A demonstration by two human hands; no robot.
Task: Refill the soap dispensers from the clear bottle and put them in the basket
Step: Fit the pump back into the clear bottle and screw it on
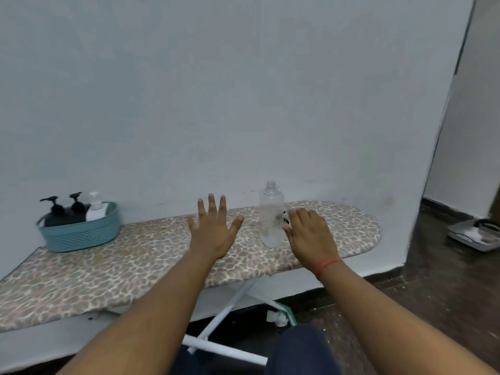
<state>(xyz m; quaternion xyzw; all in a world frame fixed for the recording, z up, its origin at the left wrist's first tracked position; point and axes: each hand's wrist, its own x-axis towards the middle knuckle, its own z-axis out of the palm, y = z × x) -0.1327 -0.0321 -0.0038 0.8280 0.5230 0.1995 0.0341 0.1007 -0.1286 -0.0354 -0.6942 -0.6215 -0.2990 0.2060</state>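
The bottle (271, 215) stands uncapped on the ironing board (135, 263), nearly empty, light, easily tipped; hold it mid-body. Left hand (212, 228) is spread, empty; right hand (307, 234) touches it, grip unclear. Dispensers (75, 209) sit in the basket (81, 234).

Three dispensers (73, 209), one bottle (271, 215), one basket (81, 236)
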